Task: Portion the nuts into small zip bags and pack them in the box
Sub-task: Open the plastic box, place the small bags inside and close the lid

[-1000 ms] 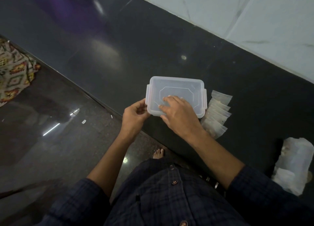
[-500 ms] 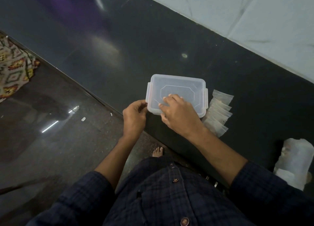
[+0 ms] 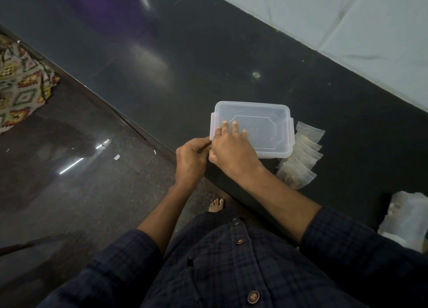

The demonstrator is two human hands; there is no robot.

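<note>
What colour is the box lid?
Clear, frosted plastic box lid, no tint; the head view shows it best.

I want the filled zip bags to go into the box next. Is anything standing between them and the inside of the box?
Yes: the lid is on the box, so the zip bags beside it cannot go in. The right hand rests on the lid with fingers flat; the left hand works at the side clip.

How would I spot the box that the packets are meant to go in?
Look at the black counter under the pale wall. Near its front edge, beside a fanned row of small zip bags, sits the box: clear, rectangular, lidded with side clips, and the only rigid thing there.
</note>
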